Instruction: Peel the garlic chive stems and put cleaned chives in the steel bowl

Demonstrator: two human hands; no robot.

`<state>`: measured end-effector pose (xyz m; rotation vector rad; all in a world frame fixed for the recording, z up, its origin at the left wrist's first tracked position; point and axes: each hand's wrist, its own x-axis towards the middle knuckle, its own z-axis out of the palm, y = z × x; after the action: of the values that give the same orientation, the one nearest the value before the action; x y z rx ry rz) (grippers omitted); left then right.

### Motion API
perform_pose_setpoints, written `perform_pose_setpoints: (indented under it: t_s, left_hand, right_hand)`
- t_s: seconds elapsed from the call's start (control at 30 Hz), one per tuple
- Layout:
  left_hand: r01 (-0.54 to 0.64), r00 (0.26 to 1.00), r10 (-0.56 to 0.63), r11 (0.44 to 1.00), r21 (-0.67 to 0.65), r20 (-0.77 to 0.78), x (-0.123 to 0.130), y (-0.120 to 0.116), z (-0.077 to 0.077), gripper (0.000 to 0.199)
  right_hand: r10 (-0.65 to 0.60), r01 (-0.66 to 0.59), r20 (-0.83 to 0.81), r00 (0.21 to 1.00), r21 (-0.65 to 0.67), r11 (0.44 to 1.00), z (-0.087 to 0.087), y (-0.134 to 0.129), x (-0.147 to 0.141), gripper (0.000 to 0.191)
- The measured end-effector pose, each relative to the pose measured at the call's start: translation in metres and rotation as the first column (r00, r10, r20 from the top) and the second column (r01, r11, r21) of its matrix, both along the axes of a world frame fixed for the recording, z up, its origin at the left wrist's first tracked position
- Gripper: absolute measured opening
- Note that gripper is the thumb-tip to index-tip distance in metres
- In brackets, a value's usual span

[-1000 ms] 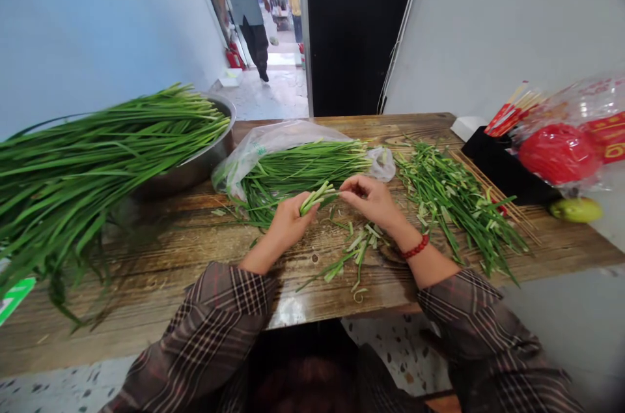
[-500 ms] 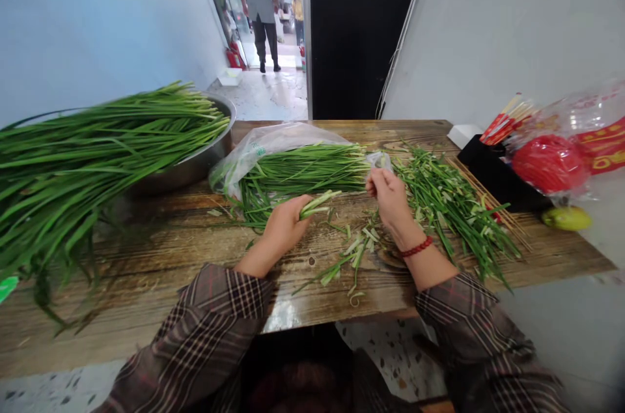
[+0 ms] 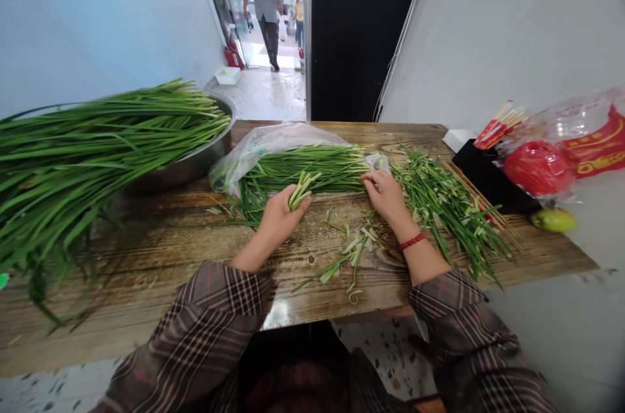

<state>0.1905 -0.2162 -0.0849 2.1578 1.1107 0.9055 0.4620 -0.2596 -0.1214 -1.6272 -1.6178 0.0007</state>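
the left hand clamps stalks before the bundle, likely keeping their ends exposed; right hand beside its pale tips, finger grip unclear.

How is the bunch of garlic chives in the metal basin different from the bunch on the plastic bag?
The basin bunch is bigger; the bag bunch is smaller. The basin bunch spills its leaves over the rim of the metal basin, while the bag bunch lies low, partly covered by the plastic bag. Both have long green leaves, with pale stem ends toward the right.
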Motion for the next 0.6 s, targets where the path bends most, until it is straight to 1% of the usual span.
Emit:
perform_pose_setpoints:
  t_s: [0.1, 0.17, 0.2, 0.27, 0.37, 0.47, 0.53, 0.6]
  left_hand:
    - [0.014, 1.0, -0.014, 1.0, 0.005, -0.005, 0.001, -0.001, 0.0, 0.021]
    - [0.012, 1.0, -0.012, 1.0, 0.012, -0.009, 0.001, -0.001, 0.001, 0.021]
    - [0.01, 1.0, -0.01, 1.0, 0.014, -0.007, 0.001, -0.002, 0.001, 0.022]
    - [0.012, 1.0, -0.012, 1.0, 0.016, 0.008, 0.001, -0.002, 0.001, 0.022]
    - [0.015, 0.998, -0.017, 0.999, 0.031, 0.058, 0.001, -0.002, 0.0, 0.021]
    - [-0.02, 0.992, 0.013, 0.998, 0.06, 0.124, 0.001, -0.004, -0.001, 0.025]
    - [-0.056, 0.984, 0.042, 0.995, 0.081, 0.171, 0.002, -0.007, 0.002, 0.027]
    - [-0.067, 0.978, 0.047, 0.993, 0.094, 0.202, 0.002, -0.011, 0.005, 0.028]
  right_hand:
    - [-0.015, 0.024, 0.158, 0.987, -0.058, 0.998, -0.003, 0.0, 0.002, 0.017]
    - [-0.021, 0.036, 0.194, 0.981, -0.073, 0.997, -0.004, 0.0, 0.003, 0.014]
    - [-0.02, 0.033, 0.18, 0.983, -0.067, 0.997, -0.003, 0.0, 0.002, 0.013]
    - [-0.002, 0.005, 0.091, 0.996, -0.028, 1.0, 0.0, -0.001, -0.001, 0.013]
    - [0.055, -0.05, -0.107, 0.993, 0.055, 0.997, 0.009, -0.004, -0.009, 0.016]
    - [0.133, -0.121, -0.27, 0.954, 0.061, 0.991, 0.019, -0.01, -0.02, 0.018]
    - [0.2, -0.199, -0.351, 0.915, 0.041, 0.979, 0.024, -0.015, -0.027, 0.02]
    - [0.258, -0.273, -0.421, 0.87, 0.024, 0.962, 0.028, -0.019, -0.034, 0.023]
